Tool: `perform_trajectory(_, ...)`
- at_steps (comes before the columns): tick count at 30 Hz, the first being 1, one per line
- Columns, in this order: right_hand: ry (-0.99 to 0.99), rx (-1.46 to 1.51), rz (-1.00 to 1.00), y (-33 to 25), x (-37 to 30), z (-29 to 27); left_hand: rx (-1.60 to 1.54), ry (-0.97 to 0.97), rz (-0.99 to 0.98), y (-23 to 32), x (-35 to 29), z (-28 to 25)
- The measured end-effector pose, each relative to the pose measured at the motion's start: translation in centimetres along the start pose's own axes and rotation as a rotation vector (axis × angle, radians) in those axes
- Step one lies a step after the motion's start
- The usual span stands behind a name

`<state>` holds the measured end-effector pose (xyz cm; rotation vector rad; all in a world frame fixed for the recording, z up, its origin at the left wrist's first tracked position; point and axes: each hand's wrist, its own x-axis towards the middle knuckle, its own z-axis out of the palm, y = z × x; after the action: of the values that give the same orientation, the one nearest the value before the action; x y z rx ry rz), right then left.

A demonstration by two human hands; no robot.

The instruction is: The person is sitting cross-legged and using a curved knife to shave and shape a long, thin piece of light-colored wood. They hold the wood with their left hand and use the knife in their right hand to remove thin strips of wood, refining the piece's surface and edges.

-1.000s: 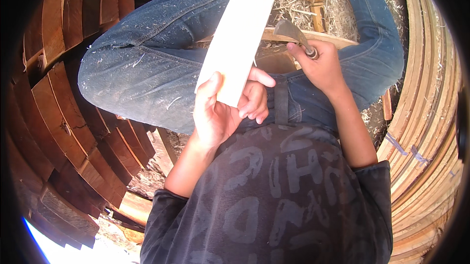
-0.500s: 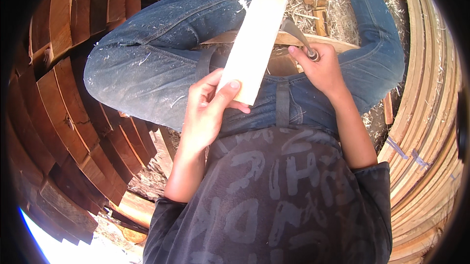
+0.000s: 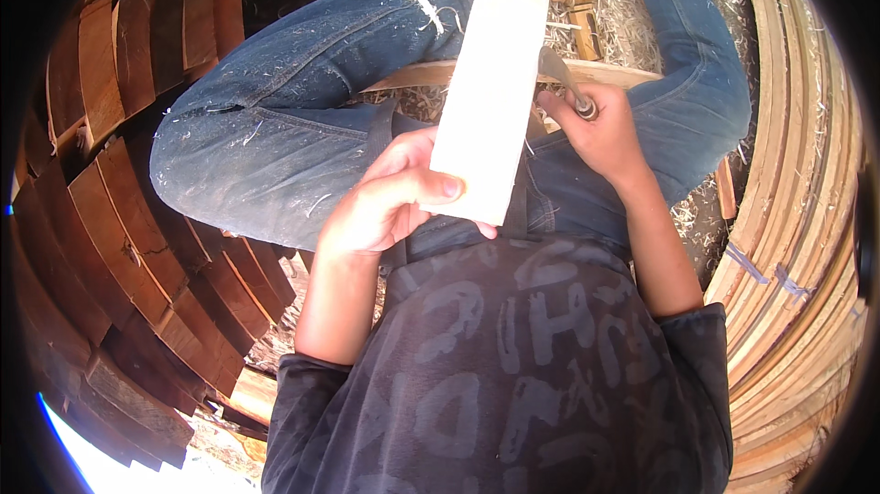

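Observation:
My left hand (image 3: pixel 390 196) holds a pale, flat wooden board (image 3: pixel 495 82) by its near end, thumb on the top face and fingers underneath. The board points away from me and runs out of the picture at the top. In my closed right hand (image 3: pixel 605 132) is the handle of a curved-bladed knife (image 3: pixel 555 66). Its grey metal blade curves up and left, close beside the board's right edge; I cannot tell if they touch. The handle is mostly hidden in my fist.
Curly wood shavings (image 3: pixel 614 22) cover the ground between my jeans-clad legs. A thin wooden strip (image 3: pixel 587 71) lies crosswise past my lap, with a small wood block (image 3: pixel 584 27) beyond it. Dark brown planks (image 3: pixel 124 210) are stacked at left, long pale slats (image 3: pixel 788 173) at right.
The board has come nearer to me and slightly right, standing more upright in the picture. My left thumb now lies more across it. The right hand with the knife has barely moved.

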<state>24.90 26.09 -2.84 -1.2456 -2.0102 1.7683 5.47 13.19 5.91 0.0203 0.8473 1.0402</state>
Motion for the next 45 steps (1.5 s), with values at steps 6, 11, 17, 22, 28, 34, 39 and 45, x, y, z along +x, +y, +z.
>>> perform_trajectory(6,0.021,0.003,0.005,-0.3,-0.1,0.1,-0.244,-0.13,-0.075,-2.2,1.3,0.1)
perform_trajectory(11,-0.01,-0.315,0.045,-2.0,-0.9,-0.3,-0.253,-0.028,-0.059,-3.2,1.3,1.7)
perform_trajectory(17,-0.142,-0.53,0.11,-6.0,-2.4,-2.0,-0.228,-0.084,0.016,-4.8,1.1,2.7)
perform_trajectory(22,-0.102,-0.747,0.019,-6.0,-2.9,-2.8,-0.253,0.041,-0.066,-4.6,1.2,3.7)
perform_trajectory(28,-0.094,-0.843,0.069,-4.8,-1.2,-3.2,0.019,0.114,-0.061,-4.7,1.4,4.0)
perform_trajectory(34,0.184,-0.916,0.365,1.7,5.9,-10.4,0.151,0.009,0.009,-4.6,0.6,4.8)
perform_trajectory(39,0.101,-0.771,0.345,-2.1,2.7,-7.7,-0.219,0.005,-0.119,-4.9,1.5,2.3)
perform_trajectory(45,-0.01,-0.714,0.146,-3.5,0.0,-3.2,-0.548,-0.115,-0.207,-5.0,3.4,0.5)
